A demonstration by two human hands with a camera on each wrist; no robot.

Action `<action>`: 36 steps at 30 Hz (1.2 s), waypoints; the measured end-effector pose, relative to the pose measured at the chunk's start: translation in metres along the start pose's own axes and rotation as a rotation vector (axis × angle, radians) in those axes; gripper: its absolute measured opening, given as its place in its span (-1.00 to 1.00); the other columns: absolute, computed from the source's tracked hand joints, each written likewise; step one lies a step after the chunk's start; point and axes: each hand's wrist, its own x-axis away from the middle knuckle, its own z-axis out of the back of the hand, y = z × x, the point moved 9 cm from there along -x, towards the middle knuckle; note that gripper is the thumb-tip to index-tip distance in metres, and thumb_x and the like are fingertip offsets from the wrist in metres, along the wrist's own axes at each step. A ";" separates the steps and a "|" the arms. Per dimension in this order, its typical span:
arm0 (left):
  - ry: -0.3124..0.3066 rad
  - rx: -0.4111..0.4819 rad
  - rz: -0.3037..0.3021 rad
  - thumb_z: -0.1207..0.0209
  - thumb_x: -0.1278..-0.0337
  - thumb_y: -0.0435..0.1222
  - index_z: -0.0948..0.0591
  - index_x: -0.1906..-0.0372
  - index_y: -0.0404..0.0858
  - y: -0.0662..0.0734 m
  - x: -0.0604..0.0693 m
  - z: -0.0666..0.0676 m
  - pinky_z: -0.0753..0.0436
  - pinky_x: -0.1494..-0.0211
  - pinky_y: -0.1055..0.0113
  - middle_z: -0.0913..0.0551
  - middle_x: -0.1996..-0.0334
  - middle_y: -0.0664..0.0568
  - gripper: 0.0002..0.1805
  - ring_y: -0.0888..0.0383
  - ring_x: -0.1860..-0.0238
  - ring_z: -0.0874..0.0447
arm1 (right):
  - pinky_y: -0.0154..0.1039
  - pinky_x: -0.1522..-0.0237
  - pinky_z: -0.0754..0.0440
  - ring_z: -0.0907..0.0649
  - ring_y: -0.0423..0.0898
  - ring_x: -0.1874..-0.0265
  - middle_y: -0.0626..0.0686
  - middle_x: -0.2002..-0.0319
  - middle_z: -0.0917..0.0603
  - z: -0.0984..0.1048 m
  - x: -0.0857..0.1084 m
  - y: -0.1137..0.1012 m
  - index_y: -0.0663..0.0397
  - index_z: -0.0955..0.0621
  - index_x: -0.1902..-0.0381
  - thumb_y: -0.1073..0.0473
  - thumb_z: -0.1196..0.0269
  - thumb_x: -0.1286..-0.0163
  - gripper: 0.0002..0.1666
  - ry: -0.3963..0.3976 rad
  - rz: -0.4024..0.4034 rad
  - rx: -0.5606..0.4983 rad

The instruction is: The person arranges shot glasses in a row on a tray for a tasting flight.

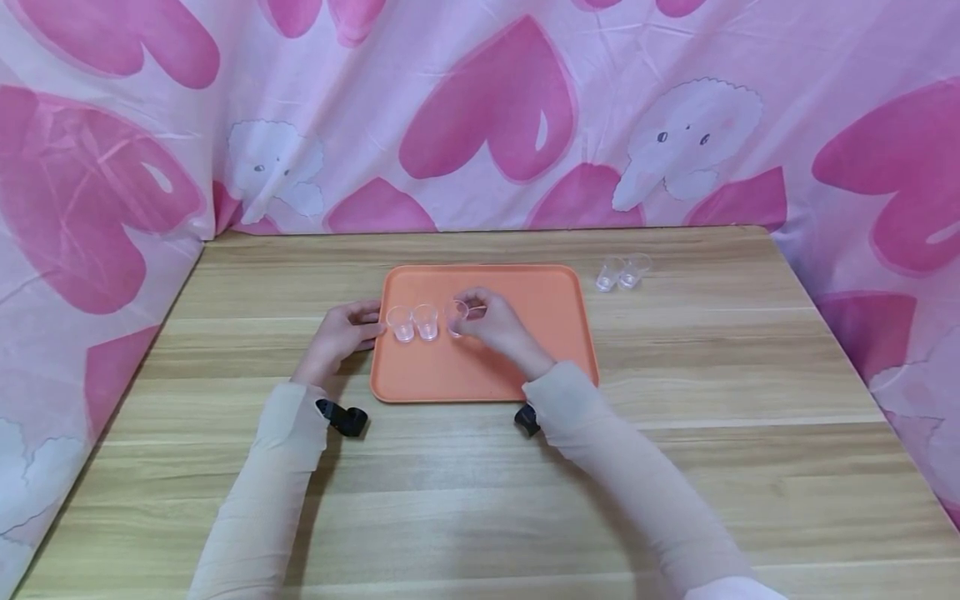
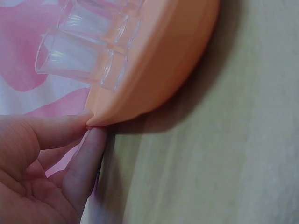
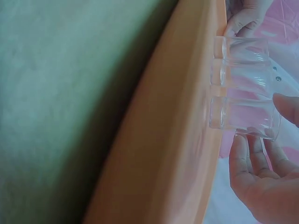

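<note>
An orange tray [image 1: 480, 379] lies on the wooden table. Two small clear plastic cups, a left cup [image 1: 402, 325] and a middle cup [image 1: 426, 323], stand upright side by side near its left end. My left hand [image 1: 337, 340] pinches the tray's left rim between thumb and finger, as the left wrist view shows closely. My right hand [image 1: 498, 325] holds a third clear cup [image 3: 245, 114] by its side and rim, thumb opposite the fingers. In the right wrist view this cup stands on the tray, a small gap from the other two.
Two more clear cups [image 1: 622, 273] stand close together on the table [image 1: 697, 350], beyond the tray's back right corner. A pink heart-patterned curtain [image 1: 487, 100] hangs behind the table and along both sides. Black wrist mounts [image 1: 343, 418] jut from the sleeves.
</note>
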 end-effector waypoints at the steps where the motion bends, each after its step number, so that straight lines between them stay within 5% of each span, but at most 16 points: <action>1: -0.001 -0.001 -0.002 -0.03 -0.36 -0.36 -0.24 -0.43 -0.23 0.000 0.000 0.000 -0.56 -0.28 0.14 -0.41 -0.31 -0.20 -0.43 -0.03 -0.21 -0.49 | -0.22 -0.05 -0.62 -0.59 0.09 -0.04 0.23 -0.03 -0.59 -0.001 -0.001 0.001 0.26 -0.51 -0.11 0.35 -0.30 -0.17 -0.50 0.000 -0.002 0.001; 15: -0.002 -0.018 -0.026 -0.03 -0.35 -0.35 -0.24 -0.43 -0.25 0.001 -0.001 0.000 -0.62 -0.18 0.26 -0.42 -0.29 -0.22 -0.43 0.04 -0.14 -0.52 | -0.32 0.12 -0.63 -0.60 0.10 -0.08 0.22 -0.07 -0.60 -0.007 -0.001 0.001 0.24 -0.51 -0.12 0.34 -0.32 -0.17 -0.48 -0.021 -0.004 0.010; 25: 0.002 -0.015 -0.020 -0.04 -0.35 -0.34 -0.25 -0.43 -0.22 -0.001 -0.002 0.000 -0.64 -0.13 0.32 -0.43 -0.28 -0.21 -0.43 0.03 -0.14 -0.52 | -0.20 -0.06 -0.64 -0.59 0.10 -0.09 0.22 -0.08 -0.59 -0.006 -0.002 0.004 0.23 -0.49 -0.14 0.30 -0.32 -0.19 -0.47 -0.037 -0.002 -0.008; 36: 0.003 -0.011 -0.013 -0.03 -0.36 -0.36 -0.25 -0.43 -0.23 -0.001 -0.001 0.000 -0.60 -0.22 0.23 -0.42 -0.30 -0.21 -0.43 0.00 -0.18 -0.51 | -0.04 -0.17 -0.59 -0.51 0.09 -0.22 0.20 -0.22 -0.50 0.039 0.004 0.003 0.24 -0.40 -0.26 0.22 -0.26 -0.31 -0.41 0.013 -0.004 -0.058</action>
